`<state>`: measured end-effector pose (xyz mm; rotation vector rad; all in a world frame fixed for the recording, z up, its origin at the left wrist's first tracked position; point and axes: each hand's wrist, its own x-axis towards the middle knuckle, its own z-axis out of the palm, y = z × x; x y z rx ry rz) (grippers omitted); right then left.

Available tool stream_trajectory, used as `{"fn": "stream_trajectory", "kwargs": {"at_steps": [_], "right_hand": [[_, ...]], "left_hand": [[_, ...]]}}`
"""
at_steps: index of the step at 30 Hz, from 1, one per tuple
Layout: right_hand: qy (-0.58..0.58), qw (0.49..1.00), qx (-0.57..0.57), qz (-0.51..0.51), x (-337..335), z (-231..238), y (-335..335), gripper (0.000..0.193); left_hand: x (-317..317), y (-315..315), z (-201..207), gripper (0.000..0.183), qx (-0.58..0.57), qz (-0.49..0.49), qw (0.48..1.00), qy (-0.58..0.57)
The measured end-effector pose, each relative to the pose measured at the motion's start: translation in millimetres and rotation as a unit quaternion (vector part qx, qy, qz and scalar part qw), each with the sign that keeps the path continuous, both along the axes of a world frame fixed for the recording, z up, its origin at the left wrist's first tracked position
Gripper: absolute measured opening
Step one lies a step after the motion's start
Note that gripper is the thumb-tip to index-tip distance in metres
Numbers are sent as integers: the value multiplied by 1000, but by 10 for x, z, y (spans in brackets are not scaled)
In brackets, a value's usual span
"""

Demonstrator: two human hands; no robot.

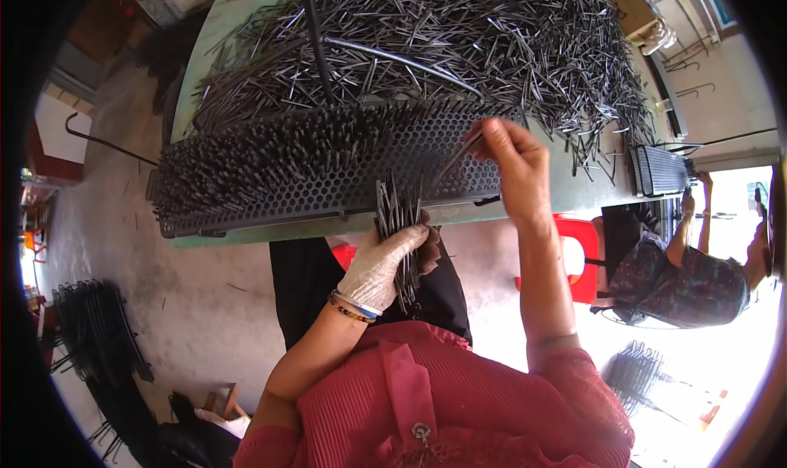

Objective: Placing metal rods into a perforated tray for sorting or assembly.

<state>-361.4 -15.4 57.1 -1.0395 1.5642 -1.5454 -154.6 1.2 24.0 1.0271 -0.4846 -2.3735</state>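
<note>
My left hand (379, 265), in a pale knitted glove, is closed around a bundle of thin dark metal strips (398, 206). The bundle points up toward the front edge of a long black perforated rack (410, 158). Over the rack's right part, my bare right hand (518, 166) pinches a slim dark strip (456, 160) that slants down toward the holes. Upright strips (262, 156) crowd the left and middle of the rack, while many round holes show to the right. Where the pinched strip's lower tip meets the rack, I cannot tell.
A large heap of loose strips (459, 25) covers the green table (205, 54) behind the rack. Bent metal rods (402, 56) rise over it. At right, another person (684, 279) works at a similar rack (662, 171), near a red chair (584, 251). Dark racks (98, 329) stand at lower left.
</note>
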Motion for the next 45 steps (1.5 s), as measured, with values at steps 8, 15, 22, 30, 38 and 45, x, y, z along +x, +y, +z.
{"fn": "stream_trajectory", "kwargs": {"at_steps": [8, 15, 22, 30, 38, 45], "right_hand": [[183, 976, -105, -59, -352, -43, -527, 24], [213, 970, -75, -92, -310, -119, -604, 23], [250, 955, -95, -131, -225, -211, -562, 20], [234, 960, -117, -104, -224, -297, -522, 16], [376, 914, -144, -52, -167, -284, -513, 16], [491, 852, -174, -51, -216, -262, -500, 18]], "left_hand": [[-31, 15, 36, 23, -6, -1, 1000, 16], [9, -12, 24, 24, -3, -17, 1000, 20], [36, -35, 43, 29, -11, -37, 999, 3], [55, -33, 3, 34, -25, -55, 998, 13], [53, -27, -6, 34, -24, -54, 998, 8], [50, -11, -59, 27, -24, -63, 997, 36]]}}
